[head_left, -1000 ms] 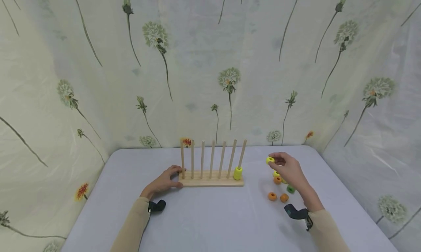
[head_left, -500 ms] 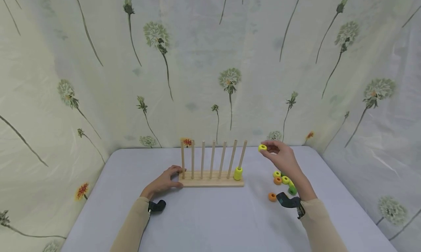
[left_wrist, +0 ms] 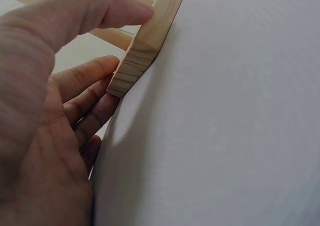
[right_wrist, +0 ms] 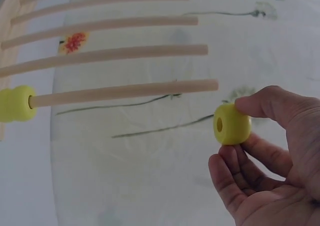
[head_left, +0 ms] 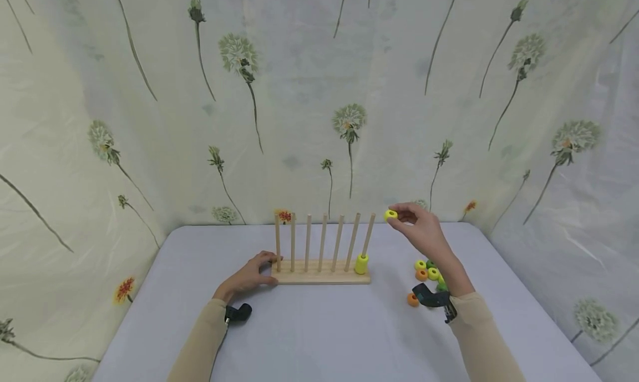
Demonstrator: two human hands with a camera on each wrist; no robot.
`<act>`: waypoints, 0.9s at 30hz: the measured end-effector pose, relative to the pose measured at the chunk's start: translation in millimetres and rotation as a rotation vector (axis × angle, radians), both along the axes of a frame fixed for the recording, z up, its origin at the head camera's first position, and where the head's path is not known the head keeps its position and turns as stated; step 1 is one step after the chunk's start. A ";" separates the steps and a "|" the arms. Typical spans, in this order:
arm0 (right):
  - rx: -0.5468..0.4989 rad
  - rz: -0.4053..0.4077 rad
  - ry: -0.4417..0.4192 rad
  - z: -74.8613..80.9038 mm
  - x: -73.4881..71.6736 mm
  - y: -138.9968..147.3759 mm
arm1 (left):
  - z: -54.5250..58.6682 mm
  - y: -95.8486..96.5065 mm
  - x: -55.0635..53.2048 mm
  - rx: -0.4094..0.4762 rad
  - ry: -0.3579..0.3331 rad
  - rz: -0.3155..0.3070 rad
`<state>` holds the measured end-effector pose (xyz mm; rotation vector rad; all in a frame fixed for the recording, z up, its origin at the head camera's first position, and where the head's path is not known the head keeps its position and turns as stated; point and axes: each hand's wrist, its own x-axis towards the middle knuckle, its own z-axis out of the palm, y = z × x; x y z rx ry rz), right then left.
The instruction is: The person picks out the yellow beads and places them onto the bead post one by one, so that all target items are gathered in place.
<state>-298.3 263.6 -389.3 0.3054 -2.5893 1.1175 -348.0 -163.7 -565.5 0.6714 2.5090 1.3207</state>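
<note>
A wooden peg rack (head_left: 319, 279) with several upright pegs stands on the table. Yellow beads (head_left: 361, 264) are stacked at the bottom of its rightmost peg. My left hand (head_left: 250, 275) holds the rack's left end, thumb on the front edge and fingers at the end and behind, as the left wrist view shows. Between thumb and fingers of my right hand (head_left: 421, 229) is a yellow bead (right_wrist: 232, 124), pinched in the air just right of the rightmost peg's tip. The bead's hole faces the peg (right_wrist: 125, 92) in the right wrist view; bead and peg are apart.
Loose yellow beads (head_left: 432, 274), orange beads (head_left: 421, 275) and green beads (head_left: 441, 288) lie on the white-covered table (head_left: 319, 332) below the right forearm, which partly hides them. A flower-patterned curtain (head_left: 289, 121) hangs behind and at both sides.
My right hand has lifted the yellow bead up and leftward, from above the loose beads to beside the rightmost peg's tip. The left hand and the rack have stayed put.
</note>
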 end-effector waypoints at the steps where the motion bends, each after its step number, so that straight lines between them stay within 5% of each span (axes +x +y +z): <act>1: -0.003 0.005 0.006 1.4 -0.3 -1.4 | 0.0 0.0 -0.2 -0.002 0.002 -0.001; 27: -0.020 0.095 0.048 13.0 -7.5 -23.5 | 1.7 -0.2 0.5 -0.014 0.001 -0.007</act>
